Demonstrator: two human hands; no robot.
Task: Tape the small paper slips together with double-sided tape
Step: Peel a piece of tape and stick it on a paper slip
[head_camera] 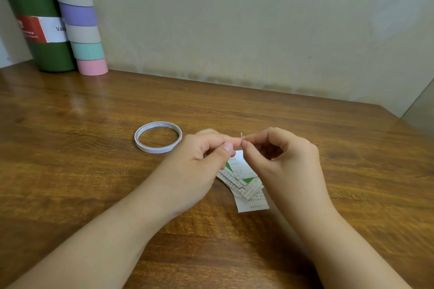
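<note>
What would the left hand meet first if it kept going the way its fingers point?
The right hand: the left hand points rightward, and their fingertips already meet at a tiny white scrap, probably tape.

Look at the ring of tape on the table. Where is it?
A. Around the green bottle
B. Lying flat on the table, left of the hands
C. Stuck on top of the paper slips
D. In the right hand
B: the ring of tape lies flat on the wooden table, just left of the left hand, apart from the paper slips and with no fingers on it.
</note>
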